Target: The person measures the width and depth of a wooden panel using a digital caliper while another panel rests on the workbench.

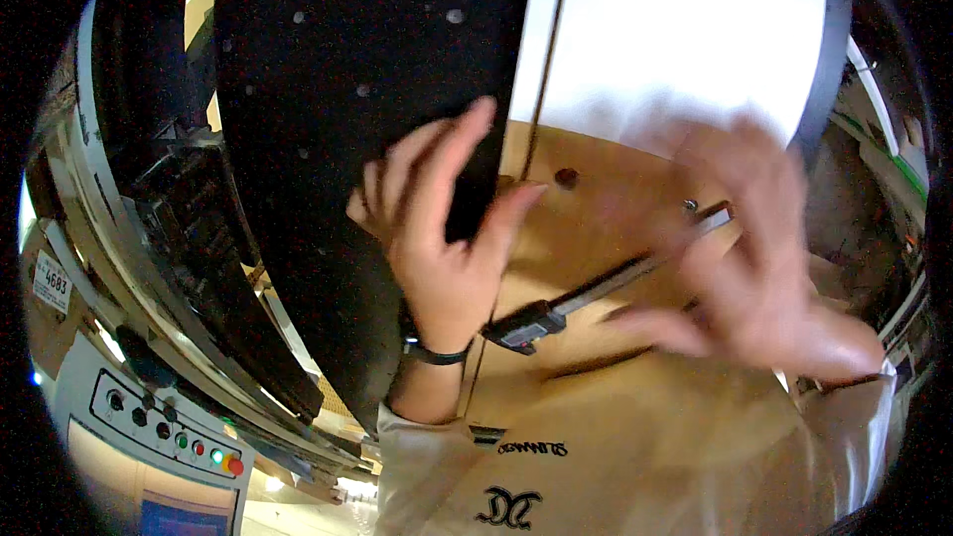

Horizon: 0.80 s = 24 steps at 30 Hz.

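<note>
My left hand (437,228) is raised over the edge of a dark panel (328,129), with a black band on its wrist. Thumb and fingers are spread apart and nothing is between them. A caliper (596,288), with a dark slider and a long straight beam, slants across the brown surface (586,154) between my hands. Its dark end is close to my left wrist; the pale tip reaches my right hand (749,238). That hand is smeared by motion beside the tip. Whether it touches the caliper I cannot tell.
A bright white panel (685,30) extends beyond my hands, bordered by a thin dark seam. At lower left is a grey control box (164,427) with coloured buttons and a screen. Dark machine parts (204,208) and curved rails run along the left.
</note>
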Tool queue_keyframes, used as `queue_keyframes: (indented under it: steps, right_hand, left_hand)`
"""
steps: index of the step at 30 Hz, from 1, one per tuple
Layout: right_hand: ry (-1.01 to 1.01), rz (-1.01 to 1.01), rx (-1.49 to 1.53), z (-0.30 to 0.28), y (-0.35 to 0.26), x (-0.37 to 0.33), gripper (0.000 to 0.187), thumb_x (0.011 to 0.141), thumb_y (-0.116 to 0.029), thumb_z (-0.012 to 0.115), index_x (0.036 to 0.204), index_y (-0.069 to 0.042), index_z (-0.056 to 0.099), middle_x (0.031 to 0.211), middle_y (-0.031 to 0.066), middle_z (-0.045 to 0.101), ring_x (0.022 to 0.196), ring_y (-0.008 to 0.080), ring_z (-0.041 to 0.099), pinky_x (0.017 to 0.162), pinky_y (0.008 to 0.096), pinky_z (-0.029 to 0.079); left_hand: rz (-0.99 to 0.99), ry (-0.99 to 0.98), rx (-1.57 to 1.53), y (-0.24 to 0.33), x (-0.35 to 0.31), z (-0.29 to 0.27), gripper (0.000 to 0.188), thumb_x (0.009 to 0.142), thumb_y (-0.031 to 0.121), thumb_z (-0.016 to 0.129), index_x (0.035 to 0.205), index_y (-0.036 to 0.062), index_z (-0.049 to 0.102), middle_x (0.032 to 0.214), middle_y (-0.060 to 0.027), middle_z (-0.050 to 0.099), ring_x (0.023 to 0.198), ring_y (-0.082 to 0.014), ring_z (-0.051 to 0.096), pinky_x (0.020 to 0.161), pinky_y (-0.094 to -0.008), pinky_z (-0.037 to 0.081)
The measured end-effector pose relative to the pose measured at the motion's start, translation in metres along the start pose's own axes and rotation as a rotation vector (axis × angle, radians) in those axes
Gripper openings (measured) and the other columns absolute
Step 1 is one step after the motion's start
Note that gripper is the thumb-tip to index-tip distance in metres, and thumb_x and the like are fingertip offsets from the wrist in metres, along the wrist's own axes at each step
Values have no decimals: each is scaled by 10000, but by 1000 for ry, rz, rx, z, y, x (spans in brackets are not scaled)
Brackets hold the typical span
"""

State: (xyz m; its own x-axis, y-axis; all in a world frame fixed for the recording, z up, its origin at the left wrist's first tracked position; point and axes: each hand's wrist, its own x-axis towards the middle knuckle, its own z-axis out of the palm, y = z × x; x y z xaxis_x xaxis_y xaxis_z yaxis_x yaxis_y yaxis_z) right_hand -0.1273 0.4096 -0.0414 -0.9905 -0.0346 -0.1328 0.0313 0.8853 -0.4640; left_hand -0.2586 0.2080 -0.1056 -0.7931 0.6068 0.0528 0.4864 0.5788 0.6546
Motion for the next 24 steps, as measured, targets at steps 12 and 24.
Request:
queue_keyframes:
  steps: [12, 24]
  right_hand:
    - [-26, 46, 106, 56, -44, -52, 243, 799, -220, 588, 1002, -97, 638, 1203, 77, 545, 1077, 269, 511, 945, 429, 421]
    - [200, 230, 286, 13, 0, -50, 328, 752, -106, 794, 1028, -67, 621, 924, 63, 664, 738, 261, 586, 638, 364, 459]
  left_hand:
    - [-132, -48, -160, 18, -56, -33, 371, 1000, 259, 534, 1231, -22, 611, 1176, -143, 644, 989, -214, 588, 911, -340, 457]
    - [-359, -115, -472, 50, -39, -27, 265, 874, 38, 704, 1137, 10, 693, 1006, -72, 707, 833, -114, 599, 730, -248, 470]
